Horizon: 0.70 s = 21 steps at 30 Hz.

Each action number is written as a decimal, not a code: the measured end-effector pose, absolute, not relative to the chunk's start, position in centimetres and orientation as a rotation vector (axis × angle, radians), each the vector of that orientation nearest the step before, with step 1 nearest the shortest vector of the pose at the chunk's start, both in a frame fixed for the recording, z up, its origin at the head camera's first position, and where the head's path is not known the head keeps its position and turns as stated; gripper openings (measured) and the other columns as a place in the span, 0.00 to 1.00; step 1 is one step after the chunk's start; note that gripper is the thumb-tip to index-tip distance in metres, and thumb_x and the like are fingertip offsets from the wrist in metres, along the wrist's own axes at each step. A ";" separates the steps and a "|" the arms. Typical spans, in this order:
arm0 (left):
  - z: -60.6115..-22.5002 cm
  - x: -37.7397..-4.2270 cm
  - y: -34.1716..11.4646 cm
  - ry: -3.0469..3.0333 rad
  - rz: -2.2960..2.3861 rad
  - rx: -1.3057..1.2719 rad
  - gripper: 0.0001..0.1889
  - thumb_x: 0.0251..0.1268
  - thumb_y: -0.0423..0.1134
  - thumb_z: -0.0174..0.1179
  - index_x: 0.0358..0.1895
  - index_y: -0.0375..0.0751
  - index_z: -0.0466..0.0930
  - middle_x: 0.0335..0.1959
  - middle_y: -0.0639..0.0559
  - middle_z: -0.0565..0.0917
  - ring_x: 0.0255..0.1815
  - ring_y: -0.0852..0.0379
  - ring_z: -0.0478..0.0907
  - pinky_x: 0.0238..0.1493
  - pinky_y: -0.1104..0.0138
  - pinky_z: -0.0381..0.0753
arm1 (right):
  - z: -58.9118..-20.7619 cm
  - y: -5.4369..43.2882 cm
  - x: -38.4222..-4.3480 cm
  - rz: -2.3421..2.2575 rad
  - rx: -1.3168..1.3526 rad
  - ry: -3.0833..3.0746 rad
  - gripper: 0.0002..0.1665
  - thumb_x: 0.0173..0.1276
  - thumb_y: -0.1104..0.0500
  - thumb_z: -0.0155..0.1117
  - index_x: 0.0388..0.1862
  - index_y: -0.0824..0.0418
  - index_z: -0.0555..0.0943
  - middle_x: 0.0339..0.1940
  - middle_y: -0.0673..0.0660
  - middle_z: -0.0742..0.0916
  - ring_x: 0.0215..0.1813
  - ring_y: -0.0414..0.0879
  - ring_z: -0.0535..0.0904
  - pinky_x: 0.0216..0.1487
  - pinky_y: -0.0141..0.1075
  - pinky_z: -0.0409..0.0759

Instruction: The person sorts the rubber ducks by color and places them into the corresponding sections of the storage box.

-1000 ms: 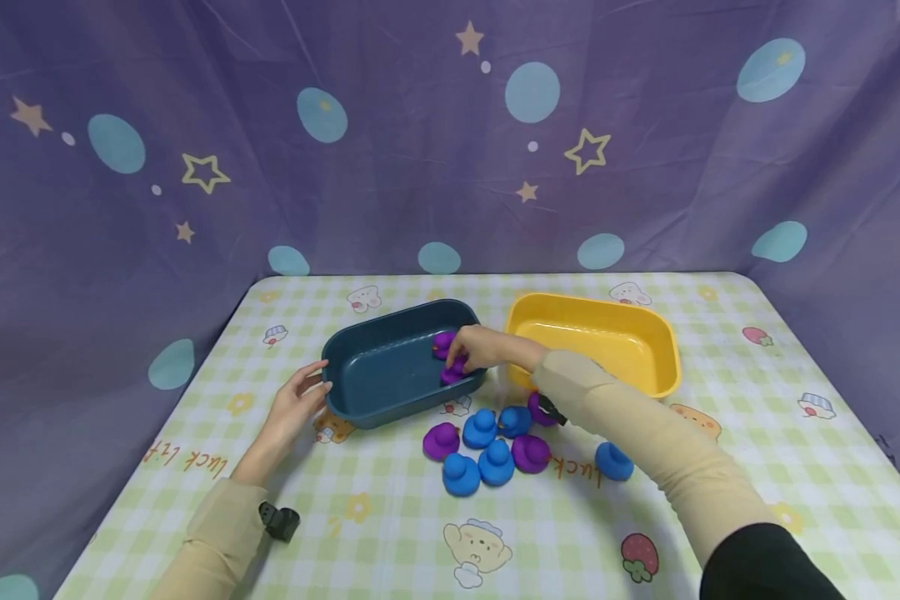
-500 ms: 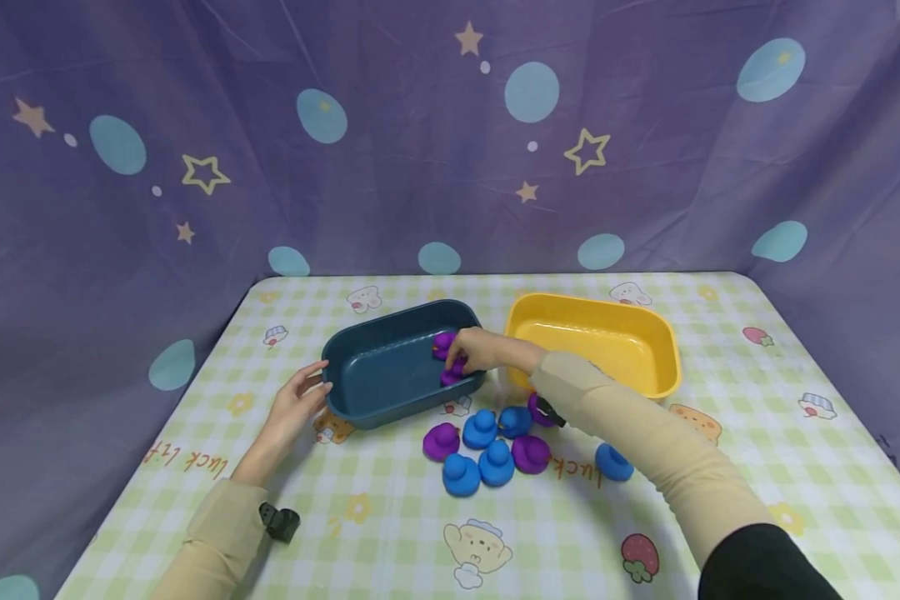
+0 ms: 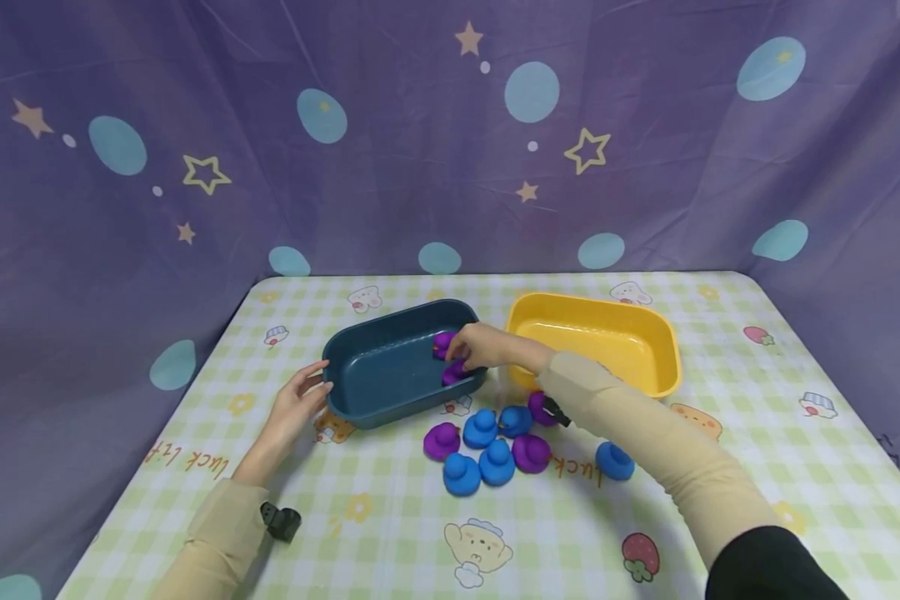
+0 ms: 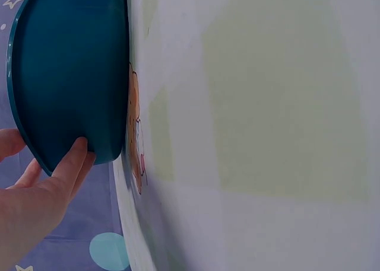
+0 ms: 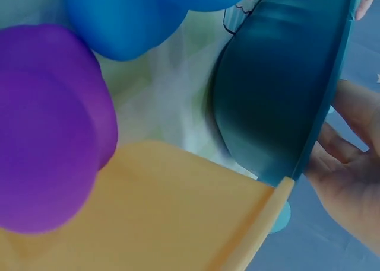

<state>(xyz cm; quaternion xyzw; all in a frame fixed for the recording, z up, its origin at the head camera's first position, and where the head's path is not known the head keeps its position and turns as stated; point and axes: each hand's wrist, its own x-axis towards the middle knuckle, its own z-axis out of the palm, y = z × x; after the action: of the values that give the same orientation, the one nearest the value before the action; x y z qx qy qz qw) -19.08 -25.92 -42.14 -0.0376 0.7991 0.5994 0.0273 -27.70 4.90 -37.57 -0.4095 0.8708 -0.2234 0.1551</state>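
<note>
My left hand (image 3: 294, 402) touches the left end of the dark teal basin (image 3: 378, 417), its fingers against the rim. In the left wrist view two fingertips rest on the basin's outer wall (image 4: 71, 75). My right hand (image 3: 483, 346) reaches over the basin's right end, with fingers spread just above a purple duck (image 3: 453, 373) on the basin floor. A second purple duck (image 3: 442, 343) lies behind it, partly covered by that hand. From the right wrist, the right fingertips are hidden behind the basin's wall (image 5: 273, 93).
A yellow basin (image 3: 615, 346) stands right of the teal one, under the right forearm. In front are several blue ducks (image 3: 497, 463) and purple ducks (image 3: 531, 454) in a cluster. A lone blue duck (image 3: 614, 461) sits farther right on the checked cloth (image 3: 390, 550).
My right hand has risen slightly and its fingers have loosened from the nearer purple duck, which shows more now. The left hand and both basins have stayed in place.
</note>
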 end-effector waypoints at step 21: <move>-42.0 -19.0 -25.9 2.482 1.827 -0.132 0.26 0.65 0.37 0.49 0.65 0.38 0.56 0.59 0.36 0.64 0.50 0.57 0.71 0.43 0.79 0.73 | -35.8 7.4 -25.4 -0.852 -1.271 2.507 0.14 0.55 0.69 0.61 0.42 0.69 0.79 0.41 0.61 0.82 0.43 0.54 0.79 0.46 0.36 0.77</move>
<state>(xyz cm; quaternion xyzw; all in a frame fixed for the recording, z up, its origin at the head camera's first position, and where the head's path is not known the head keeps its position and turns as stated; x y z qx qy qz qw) -19.03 -25.87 -42.00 -0.0428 0.8043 0.5920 0.0282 -25.44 7.39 -35.78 -0.4306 0.8491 -0.2885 0.1021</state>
